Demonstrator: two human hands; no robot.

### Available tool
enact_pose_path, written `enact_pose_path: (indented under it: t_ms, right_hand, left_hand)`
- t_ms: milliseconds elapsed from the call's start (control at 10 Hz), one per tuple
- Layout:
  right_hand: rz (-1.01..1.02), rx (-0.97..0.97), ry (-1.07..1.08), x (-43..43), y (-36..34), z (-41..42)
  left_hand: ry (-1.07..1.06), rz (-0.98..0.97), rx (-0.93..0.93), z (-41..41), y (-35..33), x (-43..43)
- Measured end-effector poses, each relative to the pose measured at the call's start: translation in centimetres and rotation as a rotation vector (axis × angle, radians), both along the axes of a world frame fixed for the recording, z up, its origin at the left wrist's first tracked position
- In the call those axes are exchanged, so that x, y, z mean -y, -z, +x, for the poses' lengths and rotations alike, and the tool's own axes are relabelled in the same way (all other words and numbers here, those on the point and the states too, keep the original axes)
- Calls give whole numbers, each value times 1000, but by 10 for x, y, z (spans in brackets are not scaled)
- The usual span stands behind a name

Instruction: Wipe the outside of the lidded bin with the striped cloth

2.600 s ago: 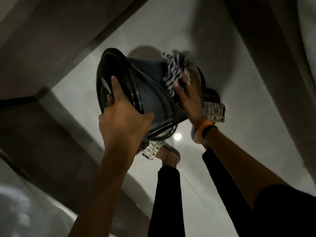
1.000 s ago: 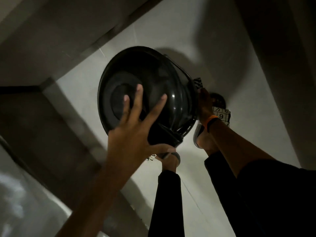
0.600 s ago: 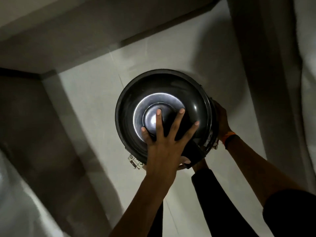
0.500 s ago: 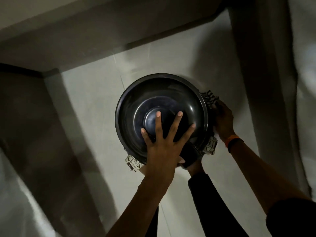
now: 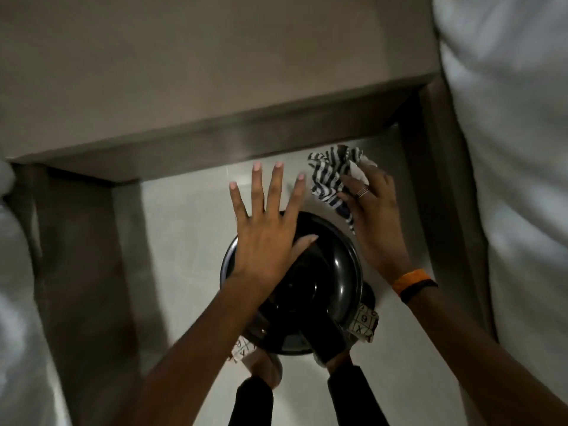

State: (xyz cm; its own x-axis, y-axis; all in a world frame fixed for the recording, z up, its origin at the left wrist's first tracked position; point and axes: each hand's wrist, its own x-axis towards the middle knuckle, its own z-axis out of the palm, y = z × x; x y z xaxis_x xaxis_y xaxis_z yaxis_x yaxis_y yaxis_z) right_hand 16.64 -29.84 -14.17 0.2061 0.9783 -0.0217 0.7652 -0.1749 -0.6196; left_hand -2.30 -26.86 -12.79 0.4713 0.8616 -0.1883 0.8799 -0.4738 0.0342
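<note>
Right hand point(image 5: 373, 210) grips striped cloth point(image 5: 333, 175) beyond the bin point(image 5: 325, 272); left hand point(image 5: 266, 232) spread flat above it.

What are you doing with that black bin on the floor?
A person is cleaning a round, shiny black lidded bin that stands upright on the pale tiled floor. The left hand is spread flat above the lid. The right hand holds a crumpled black-and-white striped cloth just past the bin's far edge.
</note>
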Motion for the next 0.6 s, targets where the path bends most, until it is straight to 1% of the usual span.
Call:
enact_pose_path:
  t_ms: [100,200,300,400,500,600]
  right_hand:
    - [84,93,-54,-72,-32,12]
    - [117,189,-102,-121,-41,17]
    - [-1,391,-240,-188,-33,21]
    - [-158,442,-317,-210,-15,23]
    - [-188,468,-350,-214,7,24]
    - [-135,490,-336,-213,6,23]
  left_hand:
    - [-5,110,18,13,-23,-74]
    - [-7,136,12,18,-28,-117]
    - [-6,113,-30,18,-22,-175]
    - [-40,39,-59,16,-12,-203]
    - [-157,-132,-24,5,6,-222]
    - [-224,-161,-18,-4,14,-223]
